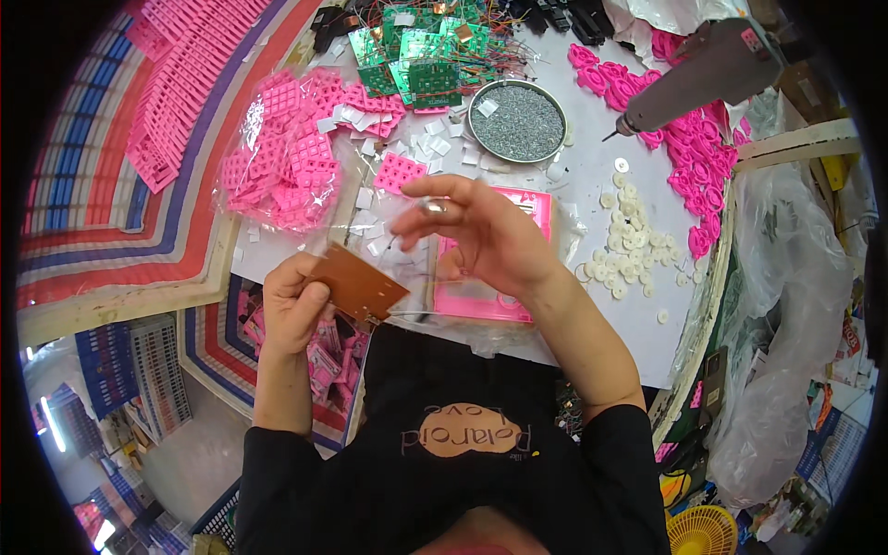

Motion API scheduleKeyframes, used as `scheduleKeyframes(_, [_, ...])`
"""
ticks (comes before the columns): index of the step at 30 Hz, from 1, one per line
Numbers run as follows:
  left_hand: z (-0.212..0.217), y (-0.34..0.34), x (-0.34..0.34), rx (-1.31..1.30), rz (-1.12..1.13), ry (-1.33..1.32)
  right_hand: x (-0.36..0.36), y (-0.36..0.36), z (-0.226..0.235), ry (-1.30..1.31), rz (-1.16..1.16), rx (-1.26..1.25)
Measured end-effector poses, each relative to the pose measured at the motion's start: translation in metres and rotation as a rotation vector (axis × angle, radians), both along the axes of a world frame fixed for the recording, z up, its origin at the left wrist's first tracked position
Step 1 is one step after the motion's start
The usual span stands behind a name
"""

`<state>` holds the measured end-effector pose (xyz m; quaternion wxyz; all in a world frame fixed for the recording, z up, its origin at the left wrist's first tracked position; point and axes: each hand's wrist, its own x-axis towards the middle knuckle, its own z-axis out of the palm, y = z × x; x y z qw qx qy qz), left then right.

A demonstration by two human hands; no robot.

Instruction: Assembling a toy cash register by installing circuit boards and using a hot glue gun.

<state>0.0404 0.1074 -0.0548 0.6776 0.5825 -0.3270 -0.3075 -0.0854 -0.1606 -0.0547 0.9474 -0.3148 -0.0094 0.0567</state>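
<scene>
My left hand (pixel 294 298) pinches a brown circuit board (pixel 359 280) by its left end, thumb on top, and holds it tilted over the table's near edge. Thin wires seem to run from the board toward a pink plastic case (pixel 481 303) on its right. Above that case hovers my right hand (pixel 481 231), its fingers bent and apart, with nothing visible in them and a ring on one. The hand and forearm hide part of the case. Just beyond the fingertips lies a pink rubber keypad (pixel 400 173).
A clear bag of pink keypads (pixel 282 166) lies left, green circuit boards (pixel 421 65) behind. A round tin of small screws (pixel 518 122) stands near white discs (pixel 629 240) and pink plastic rings (pixel 694 166). An electric screwdriver (pixel 694 79) hangs at upper right.
</scene>
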Motion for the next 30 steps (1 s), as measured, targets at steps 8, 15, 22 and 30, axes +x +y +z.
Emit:
scheduleKeyframes(8, [0.02,-0.008,-0.009,-0.352,-0.156,0.686,0.005,0.015,-0.003,-0.035,0.227,-0.176])
scheduleKeyframes(15, [0.008,-0.016,-0.013,-0.162,-0.089,0.541,0.001,0.047,0.006,-0.108,-0.067,-0.612])
scheduleKeyframes(22, [0.003,-0.022,-0.016,-0.16,0.053,0.513,-0.009,0.031,0.023,0.02,-0.071,-0.422])
scheduleKeyframes(30, [0.003,-0.035,-0.032,-0.063,0.03,0.178,0.0,0.04,0.005,0.185,-0.176,-0.244])
